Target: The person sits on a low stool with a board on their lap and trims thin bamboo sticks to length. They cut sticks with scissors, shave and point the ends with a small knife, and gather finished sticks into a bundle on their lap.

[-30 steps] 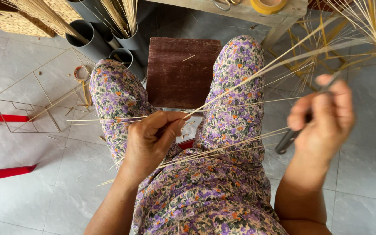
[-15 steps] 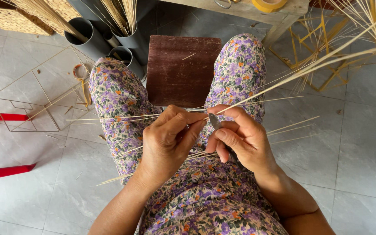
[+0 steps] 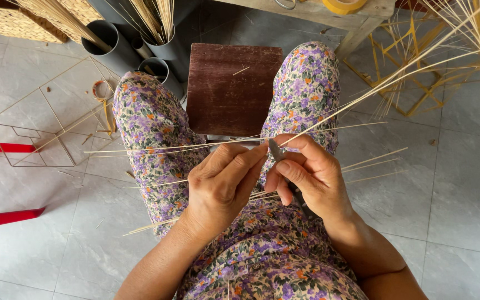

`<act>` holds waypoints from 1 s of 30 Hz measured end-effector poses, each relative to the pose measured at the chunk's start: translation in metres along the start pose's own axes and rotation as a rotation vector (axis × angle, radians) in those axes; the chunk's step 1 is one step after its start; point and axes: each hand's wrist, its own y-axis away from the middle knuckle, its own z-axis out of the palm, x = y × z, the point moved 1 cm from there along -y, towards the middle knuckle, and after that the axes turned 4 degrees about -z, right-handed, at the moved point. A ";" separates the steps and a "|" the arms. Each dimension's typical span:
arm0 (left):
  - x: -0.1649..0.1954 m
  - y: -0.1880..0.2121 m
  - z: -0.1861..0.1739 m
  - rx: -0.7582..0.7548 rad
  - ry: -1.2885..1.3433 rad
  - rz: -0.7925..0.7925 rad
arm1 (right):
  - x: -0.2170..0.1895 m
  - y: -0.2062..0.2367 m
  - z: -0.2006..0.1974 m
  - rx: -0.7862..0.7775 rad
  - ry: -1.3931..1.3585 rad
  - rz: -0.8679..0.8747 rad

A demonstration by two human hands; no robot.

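My left hand (image 3: 223, 180) pinches a thin pale bamboo strip (image 3: 362, 100) over my lap, fingers pressed together at its near end. My right hand (image 3: 309, 175) is closed around a small grey knife (image 3: 278, 151), its blade tip touching the strip right beside my left fingertips. The long strip runs up and to the right, away from my hands. Several more thin strips (image 3: 156, 150) lie across my knees, covered by floral purple cloth.
A dark wooden stool (image 3: 231, 89) stands between my knees. Grey tubes (image 3: 162, 44) holding strips stand at the top left, beside a woven basket (image 3: 6, 22). A wire frame (image 3: 40, 128) and red bars (image 3: 1, 216) lie left. A fan of strips (image 3: 479, 50) spreads at right.
My right hand with the knife came down from the raised position at right to meet my left hand at the strip. Since half a second ago the hands barely moved.
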 end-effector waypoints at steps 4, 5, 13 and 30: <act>0.000 0.001 0.002 0.012 -0.039 0.045 | -0.001 0.000 0.002 0.011 0.002 0.001; -0.001 0.001 0.002 0.012 -0.047 0.055 | -0.001 -0.001 0.002 0.017 0.001 0.006; -0.003 0.005 0.004 -0.025 -0.070 0.073 | -0.001 -0.002 0.003 0.040 0.035 -0.010; 0.002 -0.003 -0.004 0.023 0.040 -0.080 | -0.008 0.013 -0.004 -0.107 0.201 -0.068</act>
